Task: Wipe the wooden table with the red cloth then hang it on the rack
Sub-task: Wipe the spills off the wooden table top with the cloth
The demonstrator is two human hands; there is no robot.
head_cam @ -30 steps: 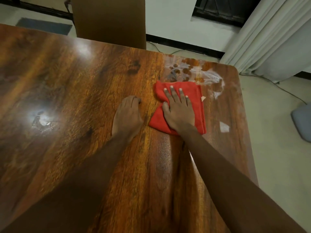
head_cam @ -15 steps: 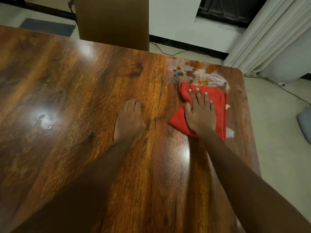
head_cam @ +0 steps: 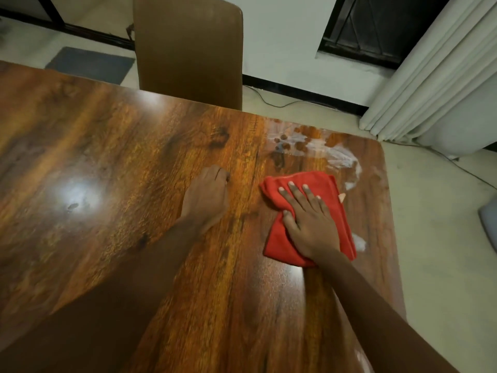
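red cloth (head_cam: 320, 183): lying folded on the bench (head_cam: 107, 162), near its far right corner.
right hand (head_cam: 309, 224): pressing flat on the red cloth, fingers straight and spread, pinching nothing.
left hand (head_cam: 207, 200): resting on the bench just left of the red cloth, fingers curled under, holding nothing.
wet smear (head_cam: 340, 157): glistening just beyond the red cloth.
progress: wiping is seemingly underway; smears are remaining, hanging is not yet done, no rack is showing.
chair (head_cam: 188, 49): standing well beyond the red cloth.
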